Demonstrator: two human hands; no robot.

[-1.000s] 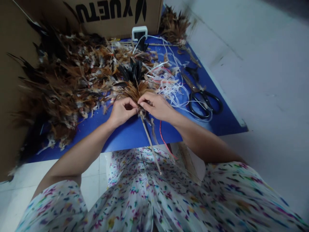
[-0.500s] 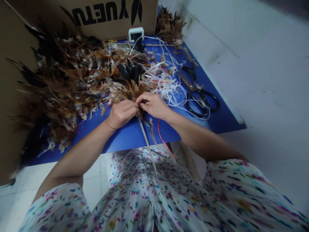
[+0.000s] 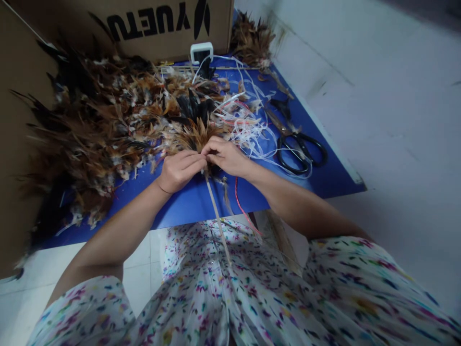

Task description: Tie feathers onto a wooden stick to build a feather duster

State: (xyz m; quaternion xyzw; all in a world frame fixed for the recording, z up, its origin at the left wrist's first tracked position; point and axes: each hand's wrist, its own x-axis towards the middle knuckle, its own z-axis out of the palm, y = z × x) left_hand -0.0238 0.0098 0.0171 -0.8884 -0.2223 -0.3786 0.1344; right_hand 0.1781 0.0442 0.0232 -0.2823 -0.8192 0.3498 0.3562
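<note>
My left hand (image 3: 182, 169) and my right hand (image 3: 225, 156) meet at the base of a feather duster (image 3: 196, 133), with brown feathers below black ones. Its thin wooden stick (image 3: 216, 212) points back toward my lap. The left fingers are closed around the bound part where feathers and stick join. Thumb and forefinger of the right hand pinch at the same spot from the other side; my fingers hide exactly what they grip. A red string (image 3: 242, 204) hangs over the table edge just right of the stick.
Loose brown feathers (image 3: 108, 120) are heaped on the blue table (image 3: 180, 206) at left. White plastic strips (image 3: 248, 134) and black-handled scissors (image 3: 298, 146) lie to the right. Behind stand a cardboard box (image 3: 173, 41), a small white-framed device (image 3: 201, 46) and a feather bunch (image 3: 252, 38).
My left hand has turned over, its back now upward, and its fingers have closed in at the binding. The right hand stays pinched there. The stick's lower end has swung slightly left.
</note>
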